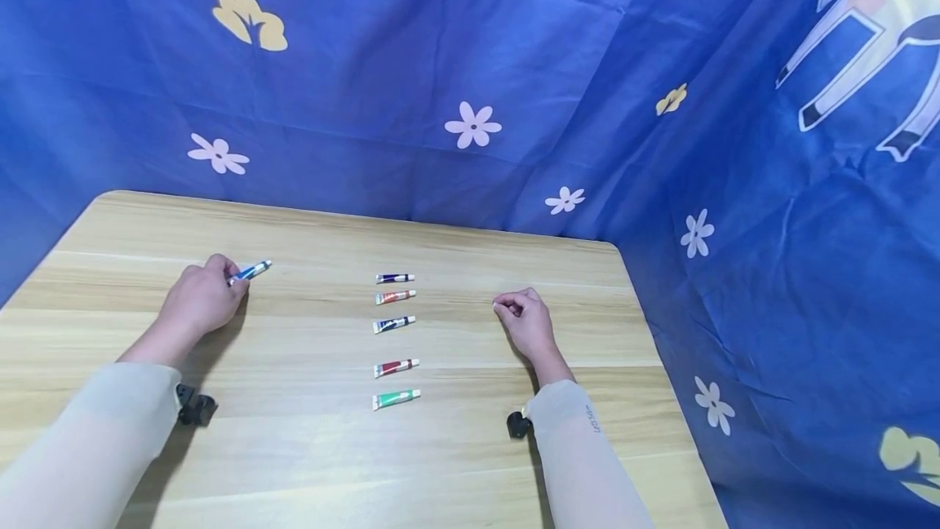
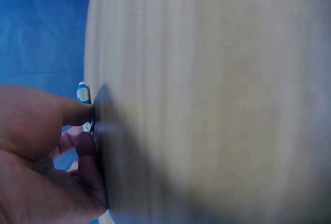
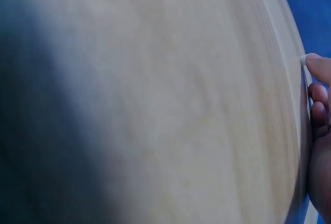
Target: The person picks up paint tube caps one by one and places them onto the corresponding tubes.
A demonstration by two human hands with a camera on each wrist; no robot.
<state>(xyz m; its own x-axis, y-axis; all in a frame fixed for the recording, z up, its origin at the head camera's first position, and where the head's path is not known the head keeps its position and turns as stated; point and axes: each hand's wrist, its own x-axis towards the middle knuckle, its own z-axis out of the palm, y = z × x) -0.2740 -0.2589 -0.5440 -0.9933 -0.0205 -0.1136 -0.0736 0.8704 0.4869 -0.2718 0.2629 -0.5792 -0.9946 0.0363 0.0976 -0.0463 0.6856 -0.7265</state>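
At the left of the table, my left hand [image 1: 200,297] pinches a blue paint tube [image 1: 253,270] between thumb and fingers. Its white-capped end points right in the head view; in the left wrist view the tube [image 2: 83,94] shows past the thumb tip. Over on the right, the thumb and index finger of my right hand [image 1: 529,323] pinch a small white piece [image 3: 303,60] like a tube's cap. Whatever else of it there is lies hidden behind the fingers. Between the hands lie a purple tube [image 1: 394,277], an orange tube [image 1: 395,296] and several more in a column.
Lower in the column are a dark blue tube [image 1: 394,323], a red tube [image 1: 396,367] and a green tube [image 1: 396,398], caps to the right. The wooden table [image 1: 308,464] has rounded far corners. A blue patterned curtain [image 1: 352,104] hangs behind it and along the right.
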